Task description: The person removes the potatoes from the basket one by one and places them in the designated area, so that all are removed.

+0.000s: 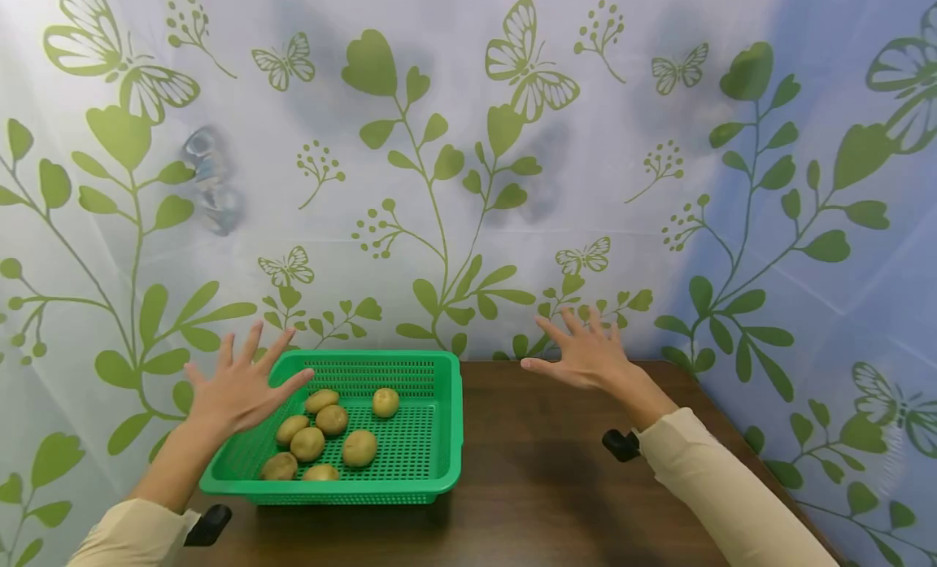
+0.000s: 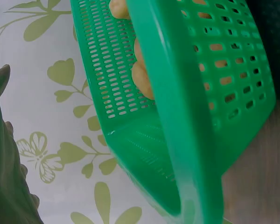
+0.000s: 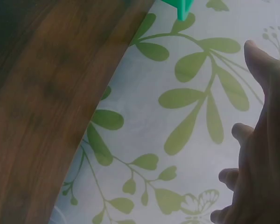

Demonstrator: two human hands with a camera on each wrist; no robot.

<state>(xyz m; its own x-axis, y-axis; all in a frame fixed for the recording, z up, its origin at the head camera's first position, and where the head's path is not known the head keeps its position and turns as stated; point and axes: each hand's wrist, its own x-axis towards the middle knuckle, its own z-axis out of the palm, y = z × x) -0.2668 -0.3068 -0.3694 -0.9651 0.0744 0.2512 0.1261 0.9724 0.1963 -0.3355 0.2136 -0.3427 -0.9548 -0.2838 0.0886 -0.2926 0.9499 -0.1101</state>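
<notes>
A green plastic basket [image 1: 446,437] with slotted walls stands on the left part of the table. Several potatoes [image 1: 359,448] lie in it, mostly toward its left side. Over the basket's left edge my left hand [image 1: 237,392] hovers with fingers spread, holding nothing. To the right of the basket, above the table, my right hand [image 1: 586,357] is held up with its fingers spread and nothing in it. In the left wrist view the basket's rim [image 2: 170,93] crosses close to the camera, hiding part of the potatoes [image 2: 142,80].
The brown wooden table [image 1: 527,486] extends right of the basket. Behind and on both sides hangs a white curtain [image 1: 468,193] printed with green leaves and butterflies. It meets the table's back edge. Black wrist straps [image 1: 621,445] show at both cuffs.
</notes>
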